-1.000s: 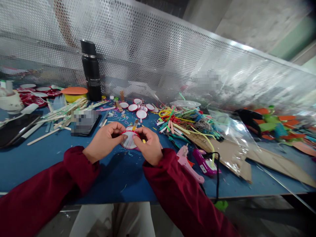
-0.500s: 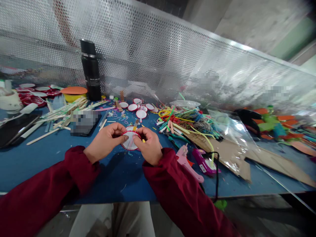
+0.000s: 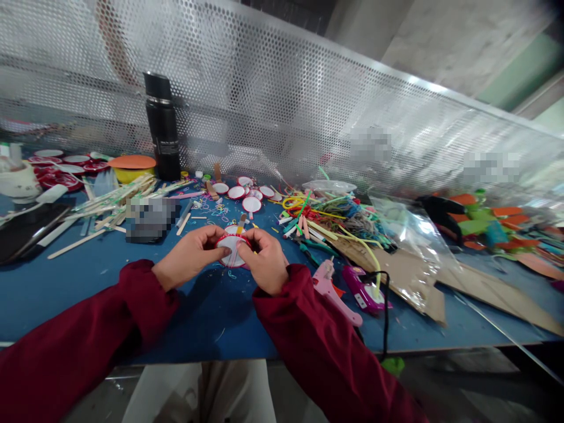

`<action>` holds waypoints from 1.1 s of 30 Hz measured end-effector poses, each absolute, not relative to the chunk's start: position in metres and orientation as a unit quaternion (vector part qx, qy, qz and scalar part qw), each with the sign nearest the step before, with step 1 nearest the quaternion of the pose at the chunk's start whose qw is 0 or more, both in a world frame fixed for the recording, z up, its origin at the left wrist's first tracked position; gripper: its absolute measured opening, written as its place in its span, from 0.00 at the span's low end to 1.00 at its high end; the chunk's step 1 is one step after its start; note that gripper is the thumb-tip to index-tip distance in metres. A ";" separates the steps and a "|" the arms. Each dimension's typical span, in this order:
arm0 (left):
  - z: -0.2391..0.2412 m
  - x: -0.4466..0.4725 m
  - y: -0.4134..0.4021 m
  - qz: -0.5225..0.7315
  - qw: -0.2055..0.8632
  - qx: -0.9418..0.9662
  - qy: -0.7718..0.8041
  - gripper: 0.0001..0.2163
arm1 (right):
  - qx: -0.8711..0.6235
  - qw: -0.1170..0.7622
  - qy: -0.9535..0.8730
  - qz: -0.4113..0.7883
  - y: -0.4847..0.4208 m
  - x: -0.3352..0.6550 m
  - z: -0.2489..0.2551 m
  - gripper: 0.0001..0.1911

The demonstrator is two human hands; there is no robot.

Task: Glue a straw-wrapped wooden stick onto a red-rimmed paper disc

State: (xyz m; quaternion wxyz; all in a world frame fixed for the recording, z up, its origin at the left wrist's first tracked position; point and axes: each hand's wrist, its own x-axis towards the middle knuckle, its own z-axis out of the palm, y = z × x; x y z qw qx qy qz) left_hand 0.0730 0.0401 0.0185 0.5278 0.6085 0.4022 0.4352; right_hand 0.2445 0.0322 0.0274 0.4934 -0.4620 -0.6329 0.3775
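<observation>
Both my hands hold a small round white lid with a red rim (image 3: 232, 249) just above the blue table (image 3: 66, 282). My left hand (image 3: 190, 255) pinches its left edge, fingers curled. My right hand (image 3: 264, 262) grips the right edge with thumb and fingers closed. Thin coloured bands cross the lid's face. A wooden stick (image 3: 240, 224) lies just behind it. Dark red sleeves cover both my arms.
A black flask (image 3: 162, 126) stands at the back by a perforated metal screen (image 3: 308, 100). More red-rimmed lids (image 3: 247, 194), wooden sticks (image 3: 114, 202), a heap of coloured straws (image 3: 326, 217), two pink glue guns (image 3: 348, 291), cardboard (image 3: 484, 288) and a plastic bag (image 3: 409, 235) lie around.
My hands have drawn slightly closer together on the lid; my fingers shifted a little over its face. Nothing else has moved.
</observation>
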 end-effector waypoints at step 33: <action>0.020 0.072 0.039 0.423 0.531 0.591 0.435 0.11 | -0.468 0.492 -0.628 0.380 0.036 0.243 0.017 0.08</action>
